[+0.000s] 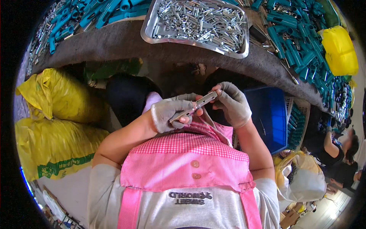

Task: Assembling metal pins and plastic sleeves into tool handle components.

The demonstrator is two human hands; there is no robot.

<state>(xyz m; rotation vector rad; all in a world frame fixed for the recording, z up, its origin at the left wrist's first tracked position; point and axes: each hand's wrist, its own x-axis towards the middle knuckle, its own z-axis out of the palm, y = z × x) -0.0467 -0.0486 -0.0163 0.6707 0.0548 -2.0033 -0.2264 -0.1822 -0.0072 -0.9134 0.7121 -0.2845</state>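
A slim silvery metal piece with slots along its side (201,104) is held above my lap, slanting up to the right. My left hand (166,113), in a grey glove with bare fingertips, is closed round its lower end. My right hand (234,105), gloved the same way, pinches at the upper end with thumb and forefinger. Whether a smaller part sits between those right fingertips is hidden. Beyond my hands, a metal tray (148,28) full of small silver pins and short cylinders rests at the bench's near edge.
Teal tubular parts (295,42) lie heaped at the right of the dark-covered bench (103,44), with more at far left. A yellow container (339,51) stands right. Yellow sacks (57,143) sit at left, a blue bin (267,118) at right. Another person (335,149) is farther right.
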